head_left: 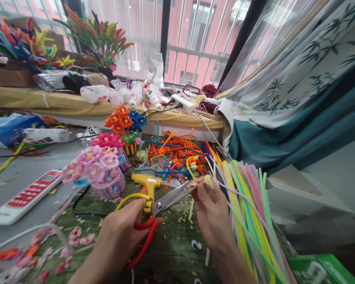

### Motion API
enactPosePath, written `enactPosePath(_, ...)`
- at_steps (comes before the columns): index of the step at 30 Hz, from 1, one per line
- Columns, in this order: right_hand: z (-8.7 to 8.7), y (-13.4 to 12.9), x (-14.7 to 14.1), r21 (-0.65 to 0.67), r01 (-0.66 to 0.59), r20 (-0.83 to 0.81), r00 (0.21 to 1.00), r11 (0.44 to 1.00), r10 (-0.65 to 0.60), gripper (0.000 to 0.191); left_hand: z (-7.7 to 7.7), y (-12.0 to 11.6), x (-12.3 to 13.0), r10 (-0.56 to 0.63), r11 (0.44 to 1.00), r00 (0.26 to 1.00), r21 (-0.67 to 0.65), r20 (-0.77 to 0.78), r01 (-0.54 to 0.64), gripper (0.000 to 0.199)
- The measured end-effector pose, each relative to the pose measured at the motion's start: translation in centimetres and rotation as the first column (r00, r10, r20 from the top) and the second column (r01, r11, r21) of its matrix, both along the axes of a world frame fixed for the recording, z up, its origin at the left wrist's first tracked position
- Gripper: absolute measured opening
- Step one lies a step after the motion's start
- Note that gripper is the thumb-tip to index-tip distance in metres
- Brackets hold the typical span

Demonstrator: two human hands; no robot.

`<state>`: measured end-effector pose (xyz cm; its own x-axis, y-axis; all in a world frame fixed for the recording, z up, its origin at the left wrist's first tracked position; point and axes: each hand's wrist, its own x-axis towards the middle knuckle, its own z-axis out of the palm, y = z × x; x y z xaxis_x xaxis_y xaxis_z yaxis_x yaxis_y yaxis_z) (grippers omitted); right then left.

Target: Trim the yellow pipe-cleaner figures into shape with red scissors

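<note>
Left hand (120, 225) grips scissors (161, 204), right hand (210, 211) pinches what looks like yellow fluff (208, 181)

Pretty much all the light looks like daylight coming through the window (165, 35) up top, and the pink wall (192, 59) outside goes pale and hazy. Room side is dimmer: the green mat (177, 252) reads dark with soft shadows, and the lower right corner is kinda murky. Definitely a wide lens, since the window bars lean and the curtain (301, 134) stretches toward the edge. The scissors (168, 202) look reasonably crisp, blades a bit shiny, but the left edge gets smeary.
</note>
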<state>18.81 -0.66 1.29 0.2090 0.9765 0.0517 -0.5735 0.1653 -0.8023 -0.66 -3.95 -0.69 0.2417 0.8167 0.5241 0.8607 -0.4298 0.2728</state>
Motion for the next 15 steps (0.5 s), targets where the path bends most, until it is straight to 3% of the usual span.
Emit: enactPosePath(15,0.19,-0.08,0.01,-0.063,-0.042,-0.09,0.995,0.997,0.037,0.022,-0.54,0.14,-0.21,0.002,0.999,1.0,-0.042,-0.018,-0.003,0.03)
